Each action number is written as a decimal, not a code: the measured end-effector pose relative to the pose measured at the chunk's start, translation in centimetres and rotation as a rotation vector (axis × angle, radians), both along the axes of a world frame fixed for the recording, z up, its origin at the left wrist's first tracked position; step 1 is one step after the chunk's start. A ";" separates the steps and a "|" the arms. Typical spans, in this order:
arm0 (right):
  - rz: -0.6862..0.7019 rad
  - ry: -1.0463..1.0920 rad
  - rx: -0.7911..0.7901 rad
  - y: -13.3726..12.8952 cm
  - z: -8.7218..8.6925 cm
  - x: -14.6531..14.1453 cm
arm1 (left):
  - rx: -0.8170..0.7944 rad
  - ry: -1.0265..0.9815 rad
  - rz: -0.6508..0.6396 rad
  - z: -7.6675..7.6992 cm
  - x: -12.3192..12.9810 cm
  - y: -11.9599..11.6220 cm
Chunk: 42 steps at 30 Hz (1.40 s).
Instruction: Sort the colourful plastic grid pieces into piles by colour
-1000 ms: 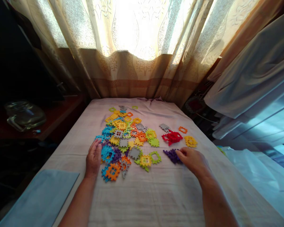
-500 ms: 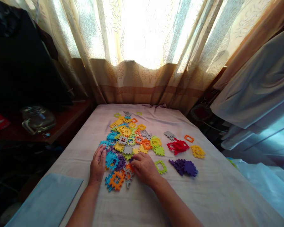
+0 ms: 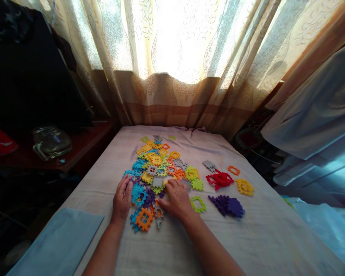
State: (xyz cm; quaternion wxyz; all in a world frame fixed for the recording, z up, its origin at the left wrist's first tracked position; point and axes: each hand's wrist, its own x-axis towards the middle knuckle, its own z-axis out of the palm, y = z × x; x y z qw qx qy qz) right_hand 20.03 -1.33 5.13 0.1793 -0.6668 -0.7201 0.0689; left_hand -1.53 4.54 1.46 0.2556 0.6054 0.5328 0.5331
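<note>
Colourful flat interlocking plastic building pieces lie in a loose pile on the cloth-covered table. My left hand [image 3: 122, 197] rests along the pile's left edge beside blue pieces [image 3: 138, 194], its fingers stretched out, gripping nothing I can see. My right hand [image 3: 176, 197] is over the near right part of the pile, thumb apart from the fingers, fingertips by a grey piece [image 3: 157, 181] and yellow ones. Under its thumb side lie a grey triangular piece [image 3: 159, 215] and purple pieces [image 3: 148, 198]. An orange window piece [image 3: 144, 219] sits at the near end.
Right of the pile are purple pieces [image 3: 227, 205], red pieces [image 3: 220, 179], a yellow piece [image 3: 245, 187], a green frame [image 3: 198, 204] and an orange frame [image 3: 234, 170]. A light blue sheet [image 3: 60, 237] covers the near left corner. A glass jug [image 3: 51, 142] stands on the side cabinet.
My right hand's fingers have moved from a bunched grasp near the purple pieces to spread farther up the pile. My left hand stays at the left edge. The view has shifted slightly.
</note>
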 end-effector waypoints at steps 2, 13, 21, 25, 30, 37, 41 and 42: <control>-0.023 0.032 0.002 0.1 0.0 -0.4 | 0.004 0.000 0.004 0.0 0.0 0.0; -0.202 0.273 -0.028 0.2 1.0 -0.1 | 0.007 0.020 -0.002 0.2 0.0 0.0; -0.524 0.389 0.012 -3.2 2.3 10.9 | -0.002 0.039 -0.004 0.1 0.0 0.0; -0.642 0.239 -0.091 -5.7 2.8 15.5 | 0.001 0.050 -0.002 0.1 0.1 0.1; -0.677 0.152 -0.172 -7.5 2.9 17.2 | -0.003 0.070 0.002 0.3 0.0 0.1; -0.704 0.030 -0.125 -7.4 3.9 16.2 | 0.003 0.053 0.010 0.5 0.1 -0.1; -0.499 0.027 -0.057 -5.8 4.5 11.9 | 0.011 0.049 0.012 0.4 0.2 -0.1; -0.412 0.032 -0.051 -5.3 4.6 10.3 | 0.012 0.047 0.011 0.4 0.2 -0.1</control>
